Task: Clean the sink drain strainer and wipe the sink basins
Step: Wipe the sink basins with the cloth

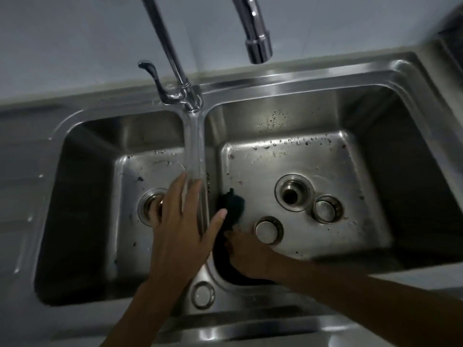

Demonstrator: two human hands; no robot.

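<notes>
A steel double sink fills the view. My left hand (181, 221) lies flat with straight fingers on the divider (194, 146) between the basins. My right hand (246, 254) grips a dark cloth (231, 201) low in the right basin (313, 161), against its left wall. The right drain (293, 192) stands open. Two round steel strainer pieces lie on that basin's floor: one (268, 229) beside my right hand, the other (327, 209) just right of the drain. The left basin's drain (150, 205) is partly hidden by my left hand.
A chrome tap (258, 46) hangs over the back of the right basin, its lever handle (155, 78) behind the divider. Water drops and dark specks dot both basin floors. A round steel cap (202, 294) sits in the front rim. Grey counter lies left.
</notes>
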